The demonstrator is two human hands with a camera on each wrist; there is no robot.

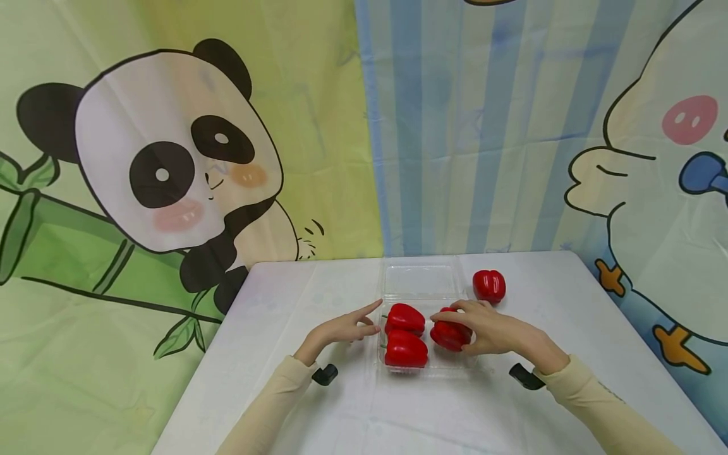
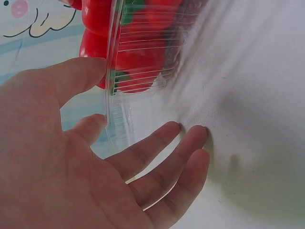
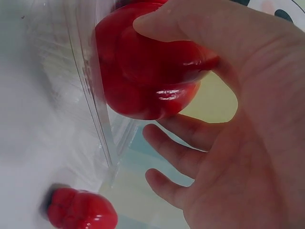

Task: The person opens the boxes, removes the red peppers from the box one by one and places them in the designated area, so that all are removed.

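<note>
Before a panda-printed backdrop (image 1: 341, 126), the white table (image 1: 421, 407) bears red peppers (image 1: 406, 349).

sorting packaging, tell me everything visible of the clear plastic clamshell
The clear plastic clamshell stands open on the white table, lid folded back on its far side. It looks thin and glossy, with ribbed walls. Two red bell peppers sit in its left half; the right hand holds a third at its right half. The left hand seems to touch its left edge.
</note>
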